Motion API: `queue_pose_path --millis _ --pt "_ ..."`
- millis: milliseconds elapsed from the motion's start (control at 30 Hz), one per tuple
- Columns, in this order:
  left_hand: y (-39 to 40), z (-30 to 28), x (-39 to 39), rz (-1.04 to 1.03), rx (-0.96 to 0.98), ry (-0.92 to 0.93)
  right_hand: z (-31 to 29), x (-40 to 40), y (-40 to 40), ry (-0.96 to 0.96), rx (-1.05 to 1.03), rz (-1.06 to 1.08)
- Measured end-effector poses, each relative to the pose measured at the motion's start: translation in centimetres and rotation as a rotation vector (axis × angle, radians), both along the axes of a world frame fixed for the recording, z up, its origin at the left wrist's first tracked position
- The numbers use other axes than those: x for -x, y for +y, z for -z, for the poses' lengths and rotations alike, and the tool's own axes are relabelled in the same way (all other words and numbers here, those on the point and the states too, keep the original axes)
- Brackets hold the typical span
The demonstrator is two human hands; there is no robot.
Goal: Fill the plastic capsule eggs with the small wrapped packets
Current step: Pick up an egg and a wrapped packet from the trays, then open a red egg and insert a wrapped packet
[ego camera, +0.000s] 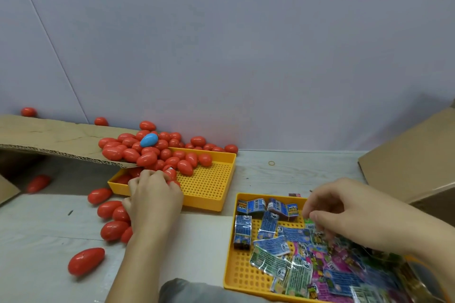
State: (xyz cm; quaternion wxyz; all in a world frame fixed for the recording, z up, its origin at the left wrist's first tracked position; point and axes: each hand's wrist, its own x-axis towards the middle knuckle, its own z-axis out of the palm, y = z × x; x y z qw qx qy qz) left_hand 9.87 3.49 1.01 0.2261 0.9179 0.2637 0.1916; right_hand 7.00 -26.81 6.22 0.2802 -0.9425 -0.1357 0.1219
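Eggs filled the left half of the scene: a heap of red capsule eggs (pixel 157 152) spilled from a cardboard flap (pixel 56 140) into the far end of a yellow perforated tray (pixel 209 182), with a single blue egg (pixel 149 139) lying on top of the heap. The left hand (pixel 154 200) reached into the near left corner of that tray, fingers curled around a red egg (pixel 170 172) at the foot of the heap, so it was gripping that egg. More loose red eggs (pixel 112 219) lay on the pale table (pixel 49 224) just left of that hand and its wrist, some touching it, and one egg (pixel 86 261) lay apart, nearer the camera. To the right, a second yellow tray (pixel 240 270) held the small wrapped packets (pixel 283 251), blue ones toward its far and left side and green and pink ones piled toward the near right. The right hand (pixel 354 214) hovered over this tray's far right part, fingers bent downward with the fingertips (pixel 316 219) among the packets; whether it actually pinched one could not be told. A small rubber band (pixel 271 162) lay on the table beyond the trays, and a cardboard box (pixel 413 155) stood at the far right.
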Motion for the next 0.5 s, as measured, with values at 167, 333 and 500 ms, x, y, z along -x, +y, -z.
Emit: queue_pose_path --millis 167,333,500 --pt "-0.1 0.0 0.0 -0.028 0.057 0.032 1.1 -0.3 0.4 -0.050 0.010 -0.009" --pt "-0.6 0.1 0.2 -0.029 0.024 -0.068 1.9 -0.3 1.4 -0.047 0.017 -0.061" --pt "-3.2 -1.4 0.0 0.071 0.055 -0.237 1.8 -0.1 1.7 -0.030 0.036 -0.105"
